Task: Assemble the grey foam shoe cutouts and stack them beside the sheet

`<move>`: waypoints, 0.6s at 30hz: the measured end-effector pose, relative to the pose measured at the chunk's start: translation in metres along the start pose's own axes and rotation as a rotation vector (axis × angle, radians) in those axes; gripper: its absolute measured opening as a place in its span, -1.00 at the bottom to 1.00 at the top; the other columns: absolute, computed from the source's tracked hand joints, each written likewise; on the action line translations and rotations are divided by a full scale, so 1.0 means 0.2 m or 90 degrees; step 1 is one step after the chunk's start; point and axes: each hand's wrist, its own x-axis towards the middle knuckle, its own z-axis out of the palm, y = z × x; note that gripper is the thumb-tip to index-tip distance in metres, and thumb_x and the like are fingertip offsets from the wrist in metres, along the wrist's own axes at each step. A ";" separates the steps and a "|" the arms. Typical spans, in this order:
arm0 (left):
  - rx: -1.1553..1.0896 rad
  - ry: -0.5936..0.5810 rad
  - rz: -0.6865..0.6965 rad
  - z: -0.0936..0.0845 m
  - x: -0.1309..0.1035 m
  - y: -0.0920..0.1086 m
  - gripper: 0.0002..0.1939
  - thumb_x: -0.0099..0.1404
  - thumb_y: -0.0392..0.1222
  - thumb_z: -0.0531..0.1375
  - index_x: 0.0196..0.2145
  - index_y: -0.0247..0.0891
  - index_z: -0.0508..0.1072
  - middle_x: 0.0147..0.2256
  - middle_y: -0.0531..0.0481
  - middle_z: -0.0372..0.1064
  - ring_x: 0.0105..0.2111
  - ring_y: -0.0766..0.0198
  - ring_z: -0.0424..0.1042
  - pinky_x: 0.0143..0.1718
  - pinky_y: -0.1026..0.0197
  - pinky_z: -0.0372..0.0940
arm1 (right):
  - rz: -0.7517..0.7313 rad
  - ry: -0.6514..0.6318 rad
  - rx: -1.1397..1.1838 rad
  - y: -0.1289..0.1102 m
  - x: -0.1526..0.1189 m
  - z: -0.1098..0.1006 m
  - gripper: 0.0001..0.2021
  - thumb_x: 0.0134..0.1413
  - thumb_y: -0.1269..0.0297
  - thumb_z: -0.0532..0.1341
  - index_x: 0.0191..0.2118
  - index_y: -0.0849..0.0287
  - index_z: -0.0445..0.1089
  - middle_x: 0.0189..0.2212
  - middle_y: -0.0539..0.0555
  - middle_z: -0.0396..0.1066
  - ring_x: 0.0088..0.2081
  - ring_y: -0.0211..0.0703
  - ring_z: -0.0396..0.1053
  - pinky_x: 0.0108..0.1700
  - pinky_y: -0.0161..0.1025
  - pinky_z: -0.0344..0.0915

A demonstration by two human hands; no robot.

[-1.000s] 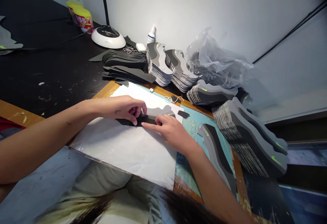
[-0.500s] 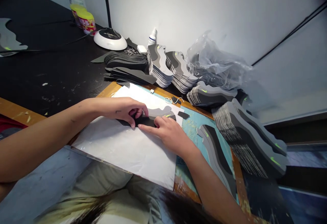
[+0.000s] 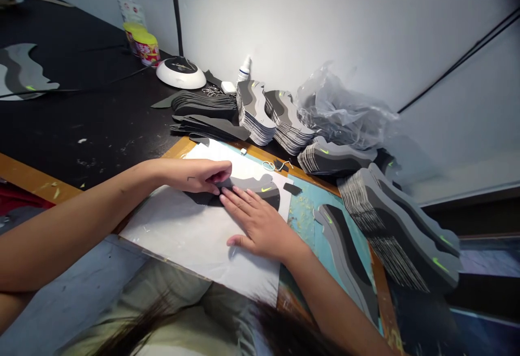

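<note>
A grey and black shoe upper panel with a small green logo lies flat on a white sheet. At its left end, my left hand is closed, fingers curled and thumb low against the panel; its palm hides part of the dark strip there. My right hand lies open, palm down. Its fingers stretch over the panel's middle, close to my left thumb, while its own thumb is spread out on the sheet.
Stacks of grey panels and black pieces line the back. More stacked panels stand at right, near a single panel on the blue-green mat. A crumpled plastic bag and white lamp base sit behind.
My right hand has gone from a pointing forefinger to a flat, spread palm on the panel. My left fingers have curled in further. The view has shifted slightly.
</note>
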 end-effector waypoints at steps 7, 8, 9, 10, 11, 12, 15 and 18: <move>-0.070 -0.038 0.015 -0.02 0.02 -0.02 -0.91 0.18 -0.28 0.16 -0.37 -0.25 0.26 -0.44 0.07 0.19 -0.45 0.31 0.16 -0.45 0.32 0.14 | 0.033 -0.008 -0.022 -0.08 0.02 -0.01 -0.25 0.24 -0.28 -0.08 0.39 0.06 -0.01 0.42 0.09 -0.11 0.41 0.27 -0.20 0.33 0.41 -0.15; -0.097 -0.039 0.014 -0.02 0.02 -0.03 -0.90 0.16 -0.27 0.17 -0.37 -0.25 0.26 -0.45 0.06 0.19 -0.46 0.32 0.17 -0.46 0.33 0.14 | 0.031 -0.007 -0.022 -0.08 0.03 -0.01 -0.24 0.23 -0.28 -0.07 0.39 0.06 -0.02 0.41 0.10 -0.10 0.41 0.28 -0.20 0.32 0.42 -0.16; -0.124 -0.036 0.013 -0.02 0.02 -0.03 -0.89 0.15 -0.27 0.18 -0.37 -0.26 0.26 -0.44 0.06 0.19 -0.46 0.32 0.17 -0.46 0.33 0.15 | 0.031 -0.004 -0.022 -0.08 0.03 -0.01 -0.24 0.23 -0.28 -0.06 0.40 0.05 -0.03 0.41 0.10 -0.10 0.41 0.27 -0.20 0.32 0.42 -0.18; -0.147 -0.032 0.012 -0.01 0.03 -0.04 -0.88 0.14 -0.27 0.18 -0.37 -0.26 0.26 -0.44 0.06 0.20 -0.46 0.33 0.17 -0.47 0.34 0.15 | 0.032 0.000 -0.021 -0.09 0.03 0.00 -0.24 0.23 -0.28 -0.06 0.40 0.03 -0.05 0.41 0.10 -0.10 0.41 0.26 -0.20 0.32 0.42 -0.19; -0.163 -0.028 0.011 -0.01 0.03 -0.05 -0.87 0.13 -0.26 0.19 -0.37 -0.26 0.26 -0.44 0.06 0.20 -0.46 0.33 0.18 -0.48 0.34 0.15 | 0.037 0.004 -0.021 -0.09 0.04 0.00 -0.25 0.24 -0.28 -0.06 0.41 0.02 -0.06 0.41 0.09 -0.09 0.41 0.24 -0.19 0.33 0.41 -0.19; -0.175 -0.025 0.011 -0.01 0.04 -0.06 -0.86 0.13 -0.25 0.20 -0.37 -0.26 0.26 -0.44 0.06 0.20 -0.47 0.34 0.18 -0.48 0.34 0.15 | 0.044 0.007 -0.021 -0.09 0.04 0.00 -0.26 0.24 -0.27 -0.06 0.41 0.01 -0.06 0.41 0.08 -0.08 0.41 0.22 -0.18 0.33 0.40 -0.19; -0.198 -0.022 0.016 0.00 0.04 -0.07 -0.84 0.14 -0.21 0.20 -0.38 -0.27 0.26 -0.44 0.05 0.21 -0.48 0.34 0.19 -0.49 0.35 0.14 | 0.069 0.009 -0.018 -0.11 0.05 0.02 -0.25 0.23 -0.29 -0.07 0.40 0.03 -0.03 0.41 0.09 -0.09 0.41 0.23 -0.18 0.34 0.39 -0.19; -0.209 -0.022 0.006 0.01 0.04 -0.05 -0.83 0.15 -0.20 0.21 -0.39 -0.27 0.26 -0.44 0.05 0.21 -0.46 0.35 0.18 -0.46 0.35 0.14 | 0.062 0.013 0.007 -0.12 0.06 0.04 -0.14 0.21 -0.32 -0.08 0.42 0.21 -0.10 0.43 0.16 -0.18 0.43 0.14 -0.25 0.40 0.21 -0.22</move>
